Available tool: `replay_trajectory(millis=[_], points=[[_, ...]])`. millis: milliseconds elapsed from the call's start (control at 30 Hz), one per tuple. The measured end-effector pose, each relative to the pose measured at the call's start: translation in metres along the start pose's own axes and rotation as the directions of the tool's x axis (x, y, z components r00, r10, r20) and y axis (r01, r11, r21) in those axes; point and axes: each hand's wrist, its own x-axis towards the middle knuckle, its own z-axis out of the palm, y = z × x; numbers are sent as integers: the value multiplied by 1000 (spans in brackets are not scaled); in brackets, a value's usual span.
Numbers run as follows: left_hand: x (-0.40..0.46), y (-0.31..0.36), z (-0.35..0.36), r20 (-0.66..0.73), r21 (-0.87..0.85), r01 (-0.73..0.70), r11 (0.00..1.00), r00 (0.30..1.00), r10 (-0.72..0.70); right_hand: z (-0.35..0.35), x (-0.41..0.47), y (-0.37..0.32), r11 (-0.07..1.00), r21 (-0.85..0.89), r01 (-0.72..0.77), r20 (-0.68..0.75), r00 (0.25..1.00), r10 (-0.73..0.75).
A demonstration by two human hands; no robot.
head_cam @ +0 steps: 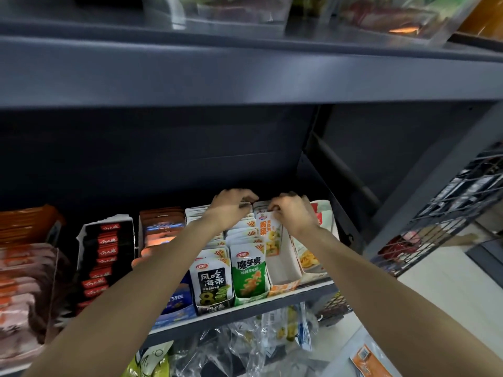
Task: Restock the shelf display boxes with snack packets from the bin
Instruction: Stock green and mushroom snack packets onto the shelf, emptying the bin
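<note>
Near the middle of the frame, both hands reach to the back of the dark grey metal shelf [245, 314]. The right hand [292, 213] curls its fingers over the top edge of a white glossy snack packet with yellow print [269, 235], pinching it upright at the rear of a white cardboard display box [284, 270] whose front half is bare. The left hand [231, 206] rests just beside it, fingers bent onto the tops of the white packets in the green-fronted display box [249, 276]; whether it grips one I cannot tell. Left of that stands a black-and-white box of flat packets [211, 284]. At lower centre, crinkled clear plastic bags of packets [272, 336] lie below the shelf.
</note>
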Motion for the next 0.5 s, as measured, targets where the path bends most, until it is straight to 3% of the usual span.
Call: replay_trajectory(millis=[100,200,333,433,500], points=[[-12,7,5,-161,32,-101,994,981,105,-2,-8,3,996,84,20,-109,994,-11],[-29,19,15,-191,109,-176,978,962,195,-5,-30,11,962,274,18,-223,974,45],[-56,39,37,-276,98,-225,969,930,244,-2,-77,26,925,378,28,-211,976,57],[-76,58,60,-342,270,-300,915,859,382,10,-124,43,915,402,23,-162,986,46],[-84,71,76,-307,406,-316,858,837,453,22,-156,59,902,431,-29,-88,993,74]])
